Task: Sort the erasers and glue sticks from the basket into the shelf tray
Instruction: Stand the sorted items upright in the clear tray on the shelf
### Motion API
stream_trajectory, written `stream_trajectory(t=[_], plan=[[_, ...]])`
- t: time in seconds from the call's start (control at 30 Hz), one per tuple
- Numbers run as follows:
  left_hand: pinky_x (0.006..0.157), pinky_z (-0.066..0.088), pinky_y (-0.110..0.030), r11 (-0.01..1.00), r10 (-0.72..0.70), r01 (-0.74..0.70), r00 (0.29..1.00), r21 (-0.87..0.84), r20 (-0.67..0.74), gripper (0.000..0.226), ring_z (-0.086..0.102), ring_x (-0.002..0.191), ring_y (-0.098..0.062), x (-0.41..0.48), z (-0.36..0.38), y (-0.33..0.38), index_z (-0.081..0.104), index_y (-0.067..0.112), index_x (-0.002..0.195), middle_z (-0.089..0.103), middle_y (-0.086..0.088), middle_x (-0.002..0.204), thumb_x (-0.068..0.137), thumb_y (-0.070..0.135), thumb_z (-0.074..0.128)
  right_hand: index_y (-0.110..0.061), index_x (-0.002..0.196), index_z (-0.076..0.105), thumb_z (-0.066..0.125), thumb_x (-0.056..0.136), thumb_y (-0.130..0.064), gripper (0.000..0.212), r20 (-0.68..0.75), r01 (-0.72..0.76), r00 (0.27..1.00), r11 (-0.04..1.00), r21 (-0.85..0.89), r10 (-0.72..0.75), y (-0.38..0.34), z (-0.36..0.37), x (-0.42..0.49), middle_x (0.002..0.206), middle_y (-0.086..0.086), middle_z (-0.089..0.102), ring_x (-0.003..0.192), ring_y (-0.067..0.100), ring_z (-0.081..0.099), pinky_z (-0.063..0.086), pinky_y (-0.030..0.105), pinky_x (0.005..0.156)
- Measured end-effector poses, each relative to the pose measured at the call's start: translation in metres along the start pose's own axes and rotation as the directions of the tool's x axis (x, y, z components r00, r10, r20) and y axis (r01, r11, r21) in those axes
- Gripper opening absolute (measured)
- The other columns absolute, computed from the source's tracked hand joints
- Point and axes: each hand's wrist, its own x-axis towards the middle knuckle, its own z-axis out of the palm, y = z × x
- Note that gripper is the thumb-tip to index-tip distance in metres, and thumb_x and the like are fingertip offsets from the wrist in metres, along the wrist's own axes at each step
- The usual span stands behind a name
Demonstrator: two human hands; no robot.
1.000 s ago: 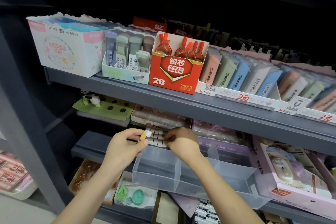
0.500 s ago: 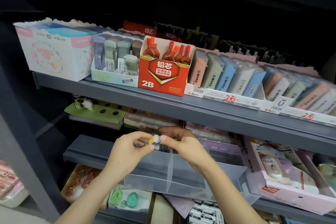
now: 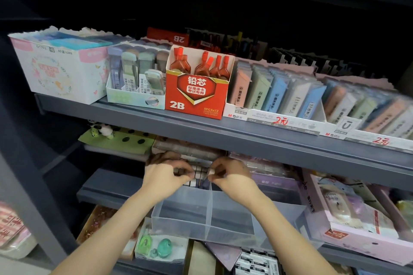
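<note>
A clear plastic divided tray [image 3: 201, 214] sits on the middle shelf, its front compartments bare. At its far end stands a row of small erasers [image 3: 199, 174] in dark and white sleeves. My left hand [image 3: 163, 174] pinches a small eraser at the left end of that row. My right hand [image 3: 230, 174] pinches another small white eraser [image 3: 211, 171] at the right end. Both hands reach under the upper shelf, and their fingertips partly hide the row. No basket or glue stick is in view.
The grey upper shelf edge [image 3: 245, 140] hangs just above my hands, carrying a red 2B lead box [image 3: 196, 94] and pastel boxes. A pink box [image 3: 357, 225] lies right of the tray. Green items [image 3: 156, 245] and black-white erasers [image 3: 254, 261] lie on the shelf below.
Both hands have moved deeper, to the far end of the tray. The small piece my left hand held earlier passed to my right hand; each hand now pinches an eraser at the row.
</note>
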Motion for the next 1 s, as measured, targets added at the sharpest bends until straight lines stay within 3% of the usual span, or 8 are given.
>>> stream_trajectory(t=[0.1, 0.23, 0.37, 0.43, 0.63, 0.8, 1.0], plan=[[0.087, 0.041, -0.019, 0.999, -0.030, 0.034, 0.995, -0.037, 0.092, 0.012, 0.054, 0.102, -0.002, 0.003, 0.005, -0.005, 0.063, 0.050, 0.070, 0.063, 0.021, 0.104, 0.072, 0.050, 0.075, -0.018, 0.104, 0.068, 0.071, 0.081, -0.021, 0.023, 0.017, 0.000, 1.000, 1.000, 0.005, 0.000, -0.001, 0.010, 0.006, 0.103, 0.000, 0.070, 0.100, 0.018, 0.061, 0.046, 0.022, 0.083], [0.078, 0.038, -0.008, 0.997, -0.003, 0.008, 0.998, -0.082, 0.059, 0.023, 0.053, 0.103, -0.002, 0.010, 0.010, -0.009, 0.059, 0.052, 0.065, 0.060, 0.021, 0.101, 0.073, 0.040, 0.077, -0.025, 0.101, 0.072, 0.075, 0.076, -0.030, 0.026, -0.028, 0.010, 1.000, 0.997, -0.074, -0.012, -0.001, 0.023, 0.012, 0.111, -0.007, 0.067, 0.112, 0.017, 0.050, 0.043, 0.026, 0.091], [0.093, 0.037, -0.019, 0.994, 0.031, -0.022, 0.996, -0.107, 0.084, 0.024, 0.050, 0.107, -0.005, 0.019, 0.013, -0.013, 0.053, 0.066, 0.050, 0.053, 0.019, 0.107, 0.060, 0.055, 0.071, -0.026, 0.095, 0.074, 0.075, 0.074, -0.026, 0.020, -0.033, -0.031, 0.999, 0.999, 0.040, 0.032, 0.002, 0.027, 0.015, 0.090, -0.020, 0.059, 0.111, 0.016, 0.052, 0.042, 0.026, 0.093], [0.092, 0.037, -0.019, 0.990, 0.038, -0.023, 0.993, -0.138, 0.110, 0.036, 0.050, 0.108, -0.004, 0.019, 0.015, -0.018, 0.052, 0.070, 0.053, 0.052, 0.020, 0.109, 0.069, 0.049, 0.076, -0.030, 0.092, 0.075, 0.071, 0.078, -0.028, 0.015, -0.028, -0.025, 0.999, 0.999, 0.046, 0.026, 0.006, 0.029, 0.015, 0.082, -0.024, 0.049, 0.109, 0.015, 0.052, 0.042, 0.026, 0.095], [0.098, 0.036, -0.021, 0.981, 0.042, -0.017, 0.991, -0.192, 0.124, 0.030, 0.048, 0.116, -0.006, 0.018, 0.020, -0.026, 0.061, 0.059, 0.064, 0.051, 0.016, 0.120, 0.077, 0.037, 0.075, -0.033, 0.087, 0.075, 0.072, 0.078, -0.032, 0.009, -0.066, -0.020, 0.997, 0.998, 0.065, 0.025, 0.009, 0.034, 0.017, 0.104, -0.010, 0.064, 0.106, 0.015, 0.053, 0.043, 0.027, 0.091], [0.096, 0.039, -0.019, 0.978, 0.060, -0.045, 0.996, -0.205, 0.066, 0.021, 0.051, 0.113, -0.004, 0.016, 0.019, -0.025, 0.063, 0.052, 0.077, 0.056, 0.019, 0.115, 0.078, 0.034, 0.075, -0.033, 0.091, 0.075, 0.072, 0.078, -0.035, 0.013, -0.106, 0.004, 0.994, 1.000, 0.025, -0.002, 0.007, 0.034, 0.014, 0.093, -0.017, 0.050, 0.109, 0.013, 0.047, 0.040, 0.026, 0.093], [0.089, 0.047, -0.031, 0.990, 0.022, -0.034, 0.996, -0.135, -0.088, 0.017, 0.060, 0.103, -0.018, -0.003, 0.003, -0.019, 0.067, 0.038, 0.100, 0.069, 0.007, 0.105, 0.084, 0.032, 0.067, -0.028, 0.094, 0.074, 0.071, 0.080, -0.029, 0.015, -0.101, 0.011, 0.995, 0.996, 0.086, -0.002, 0.009, 0.037, 0.007, 0.111, -0.003, 0.061, 0.109, 0.018, 0.050, 0.041, 0.029, 0.096]])
